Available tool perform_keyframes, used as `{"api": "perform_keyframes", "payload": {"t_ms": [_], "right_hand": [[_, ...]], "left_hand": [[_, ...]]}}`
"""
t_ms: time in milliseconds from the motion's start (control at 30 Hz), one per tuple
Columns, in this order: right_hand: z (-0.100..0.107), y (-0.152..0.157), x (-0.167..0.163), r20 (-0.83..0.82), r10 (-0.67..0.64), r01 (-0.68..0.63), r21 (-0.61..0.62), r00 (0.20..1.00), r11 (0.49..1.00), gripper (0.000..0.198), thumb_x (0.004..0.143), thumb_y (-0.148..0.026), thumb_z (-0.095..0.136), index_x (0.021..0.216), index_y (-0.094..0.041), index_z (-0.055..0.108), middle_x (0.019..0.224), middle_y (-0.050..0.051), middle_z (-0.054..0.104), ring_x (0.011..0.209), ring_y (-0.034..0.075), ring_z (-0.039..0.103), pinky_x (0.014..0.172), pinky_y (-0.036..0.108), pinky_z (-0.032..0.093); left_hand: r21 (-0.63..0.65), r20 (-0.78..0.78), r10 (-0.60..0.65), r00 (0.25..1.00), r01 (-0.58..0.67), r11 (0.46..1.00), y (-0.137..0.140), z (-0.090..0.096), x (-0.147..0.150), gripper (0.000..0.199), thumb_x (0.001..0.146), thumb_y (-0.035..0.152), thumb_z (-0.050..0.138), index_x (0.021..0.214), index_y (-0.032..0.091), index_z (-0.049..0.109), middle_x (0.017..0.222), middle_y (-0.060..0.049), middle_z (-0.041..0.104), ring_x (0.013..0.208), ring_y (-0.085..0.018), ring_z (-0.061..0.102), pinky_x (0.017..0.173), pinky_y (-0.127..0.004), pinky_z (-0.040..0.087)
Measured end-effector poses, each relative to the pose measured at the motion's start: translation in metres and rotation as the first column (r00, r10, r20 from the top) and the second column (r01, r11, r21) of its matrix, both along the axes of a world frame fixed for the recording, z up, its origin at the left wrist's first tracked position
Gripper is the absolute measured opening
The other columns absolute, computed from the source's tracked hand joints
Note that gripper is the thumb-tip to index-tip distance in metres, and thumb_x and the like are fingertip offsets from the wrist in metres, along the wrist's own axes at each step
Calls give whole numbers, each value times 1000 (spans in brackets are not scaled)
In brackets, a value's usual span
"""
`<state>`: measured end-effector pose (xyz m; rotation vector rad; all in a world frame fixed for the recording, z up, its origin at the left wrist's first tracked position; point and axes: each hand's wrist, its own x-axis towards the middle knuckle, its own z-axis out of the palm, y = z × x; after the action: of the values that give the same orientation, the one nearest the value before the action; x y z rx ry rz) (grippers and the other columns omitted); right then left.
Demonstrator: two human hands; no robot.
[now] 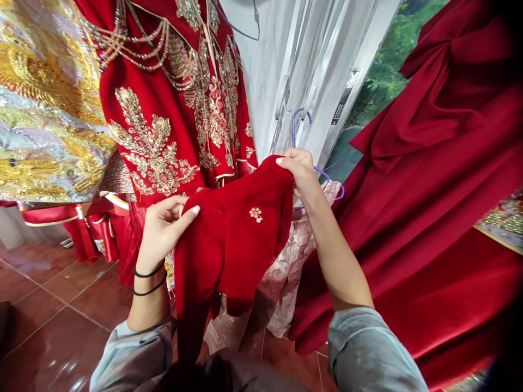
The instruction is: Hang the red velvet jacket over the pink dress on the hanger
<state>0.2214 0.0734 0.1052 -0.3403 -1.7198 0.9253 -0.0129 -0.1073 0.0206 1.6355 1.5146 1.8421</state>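
A red velvet garment (241, 245) with a small pearl flower on it hangs between my two hands. My left hand (169, 223), with two black bands on the wrist, pinches its upper left edge between thumb and fingers. The opposite upper corner is gripped by my right hand (300, 171), thumb on top. Just behind that hand, a purple hanger (301, 117) hooks at the white frame, and a pale pink patterned garment (288, 277) hangs from it, partly covered by the red velvet.
Red gold-embroidered clothing (155, 141) with bead strands hangs at the left, beside a sequined gold piece (49, 109). A large dark-red gown (429, 163) with a bow fills the right. White door frames (302, 54) stand behind, above a red tiled floor (73, 294).
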Motion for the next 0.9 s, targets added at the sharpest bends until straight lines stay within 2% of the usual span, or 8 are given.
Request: {"api": "perform_keyframes", "payload": {"t_ms": [167,267,500,600,667,733,800,900], "right_hand": [[-15,-14,17,101,-179,162,156,979,974,32,65,-32,61,50,-20,35,53,-3,38,52,8,33,52,25,25],[-41,-23,15,147,-341,301,242,928,923,30,69,-31,54,51,-21,33,52,-4,31,53,8,29,54,26,24],[-64,-23,8,223,-461,385,312,859,868,32,79,-36,51,57,-21,34,54,-4,35,53,10,34,57,26,31],[-55,-9,39,46,-657,597,372,753,711,24,84,-40,49,79,-19,59,84,6,65,78,17,59,82,32,46],[-49,-1,72,-37,-841,796,346,540,496,31,87,-41,43,93,-18,63,108,12,67,103,24,59,99,42,41],[-45,0,108,131,-913,848,338,386,408,39,89,-47,38,83,-17,62,102,15,67,107,30,58,101,50,39],[-37,-6,144,407,-803,770,295,435,566,50,88,-60,37,67,-18,56,80,12,65,94,31,61,92,50,46],[-24,-20,185,622,-327,452,-49,711,891,53,81,-69,47,68,-19,59,67,8,62,77,26,63,74,43,54]], "left_hand": [[-132,-413,8,911,-69,989,-7,7,-6,55,78,57,68,119,21,62,104,-6,69,90,-22,65,81,-34,54],[-124,-603,-28,798,-60,990,-6,11,9,80,81,61,63,147,21,39,150,-12,46,134,-30,46,113,-44,38],[34,-699,390,599,-517,856,54,30,102,39,99,28,33,116,10,63,104,-18,71,102,-31,66,104,-51,39],[53,-706,410,577,-534,844,81,28,98,32,97,23,36,108,12,64,102,-18,70,102,-32,65,98,-47,43],[47,-709,364,605,-474,879,92,26,82,29,95,23,41,112,12,62,109,-18,69,108,-32,62,91,-43,46],[30,-720,293,629,-394,919,100,28,66,28,93,22,44,113,12,60,112,-17,68,109,-31,61,90,-41,47],[-5,-736,203,645,-306,952,108,34,52,27,93,27,44,110,13,60,109,-16,69,103,-30,63,88,-40,47],[-82,-733,109,671,-247,965,125,45,44,41,97,48,37,96,15,61,96,-16,70,89,-29,65,81,-38,48]]}}
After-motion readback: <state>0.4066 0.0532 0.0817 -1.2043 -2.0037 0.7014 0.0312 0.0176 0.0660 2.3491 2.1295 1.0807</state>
